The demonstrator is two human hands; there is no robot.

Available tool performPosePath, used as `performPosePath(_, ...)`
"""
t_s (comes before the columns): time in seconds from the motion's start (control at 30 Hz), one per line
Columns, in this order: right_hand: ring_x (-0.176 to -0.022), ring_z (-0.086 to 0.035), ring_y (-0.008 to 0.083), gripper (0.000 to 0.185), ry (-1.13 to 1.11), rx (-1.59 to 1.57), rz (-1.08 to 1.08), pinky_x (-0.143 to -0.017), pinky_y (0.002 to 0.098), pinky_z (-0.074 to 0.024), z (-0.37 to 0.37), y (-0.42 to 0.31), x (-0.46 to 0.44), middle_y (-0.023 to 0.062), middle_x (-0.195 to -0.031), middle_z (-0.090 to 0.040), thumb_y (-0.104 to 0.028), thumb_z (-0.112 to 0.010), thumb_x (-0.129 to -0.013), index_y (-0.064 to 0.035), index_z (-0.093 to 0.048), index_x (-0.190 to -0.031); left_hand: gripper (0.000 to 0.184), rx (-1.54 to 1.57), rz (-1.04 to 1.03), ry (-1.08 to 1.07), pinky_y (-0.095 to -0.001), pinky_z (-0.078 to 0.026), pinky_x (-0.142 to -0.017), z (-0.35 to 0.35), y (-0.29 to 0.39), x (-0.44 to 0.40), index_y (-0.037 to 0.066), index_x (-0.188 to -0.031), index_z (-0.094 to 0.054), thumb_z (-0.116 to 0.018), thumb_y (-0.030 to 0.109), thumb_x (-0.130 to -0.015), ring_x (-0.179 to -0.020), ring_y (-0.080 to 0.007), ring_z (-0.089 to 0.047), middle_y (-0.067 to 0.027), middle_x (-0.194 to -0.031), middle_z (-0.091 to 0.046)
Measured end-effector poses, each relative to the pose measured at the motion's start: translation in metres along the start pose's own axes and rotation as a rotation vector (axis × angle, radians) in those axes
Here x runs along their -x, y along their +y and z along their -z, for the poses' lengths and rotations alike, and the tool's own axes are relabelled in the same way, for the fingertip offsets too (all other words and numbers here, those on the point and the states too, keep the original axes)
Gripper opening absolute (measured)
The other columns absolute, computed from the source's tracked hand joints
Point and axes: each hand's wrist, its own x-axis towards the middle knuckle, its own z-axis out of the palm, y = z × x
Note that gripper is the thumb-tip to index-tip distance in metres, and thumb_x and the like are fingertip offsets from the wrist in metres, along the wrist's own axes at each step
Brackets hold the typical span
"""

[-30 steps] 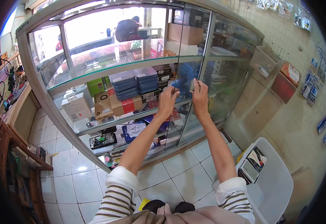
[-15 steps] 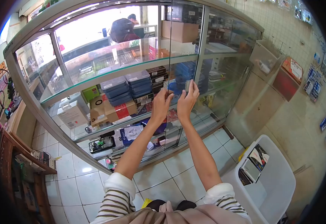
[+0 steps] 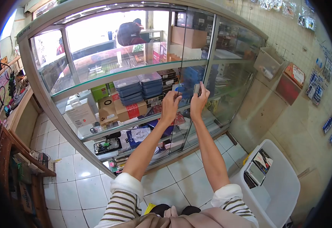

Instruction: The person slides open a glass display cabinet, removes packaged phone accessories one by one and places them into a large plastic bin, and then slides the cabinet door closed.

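A glass display cabinet [image 3: 109, 85] with aluminium frames stands in front of me. My left hand [image 3: 169, 107] is raised at the edge of a sliding glass pane, its bent fingers and thumb apart. Just right of it, my right hand [image 3: 199, 103] is against the glass, fingers spread beside a small grey piece [image 3: 196, 89]. Whether that piece is fixed to the pane, I cannot tell. Behind the glass are stacked blue plastic cases [image 3: 128, 91], a brown box with red tape [image 3: 133, 110] and a white box [image 3: 80, 114].
At the lower right is a white plastic bin [image 3: 285, 186] with flat boxes inside. A wooden shelf unit [image 3: 6, 167] stands at the left on the tiled floor [image 3: 69, 190]. Beyond the cabinet, a person's dark back [image 3: 129, 34] shows. Small packets [image 3: 316, 87] hang on the right wall.
The view has swung left and then back right. My right hand is nearer my left than one second ago. Both hands remain at the glass.
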Motion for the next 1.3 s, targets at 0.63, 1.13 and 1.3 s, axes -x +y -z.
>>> performPosePath(0.63, -0.096, -0.043, 0.0225, 0.058, -0.309, -0.139, 0.097, -0.084, 0.0284, -0.0363, -0.026, -0.064, 0.088, 0.0098, -0.102, -0.039, 0.011, -0.042, -0.075, -0.0110, -0.044, -0.129, 0.013, -0.137, 0.136, 0.129, -0.0239, -0.047, -0.063, 0.121, 0.012, 0.043, -0.002, -0.090, -0.060, -0.059, 0.007, -0.080, -0.069, -0.0131, -0.061, -0.0059, -0.080, -0.058)
performPosePath(1.13, -0.100, -0.043, 0.0272, 0.066, -0.566, -0.119, 0.275, -0.086, 0.0348, -0.0369, -0.018, -0.064, 0.086, 0.0152, -0.106, -0.041, 0.004, -0.057, -0.075, -0.0062, -0.031, -0.135, 0.034, -0.257, 0.190, 0.258, -0.0259, -0.049, -0.070, 0.137, 0.028, 0.054, 0.002, -0.113, -0.050, -0.060, 0.005, -0.080, -0.082, -0.0160, -0.059, -0.0094, -0.094, -0.058)
performPosePath(1.3, -0.101, -0.043, 0.0267, 0.066, -0.500, -0.113, 0.254, -0.087, 0.0336, -0.0375, -0.023, -0.068, 0.099, 0.0146, -0.108, -0.039, 0.005, -0.057, -0.074, -0.0065, -0.034, -0.134, 0.067, -0.477, -0.056, 0.237, -0.0347, -0.043, -0.076, 0.139, 0.029, 0.047, 0.009, -0.136, -0.026, -0.057, -0.001, -0.078, -0.086, -0.0280, -0.050, -0.0154, -0.102, -0.047)
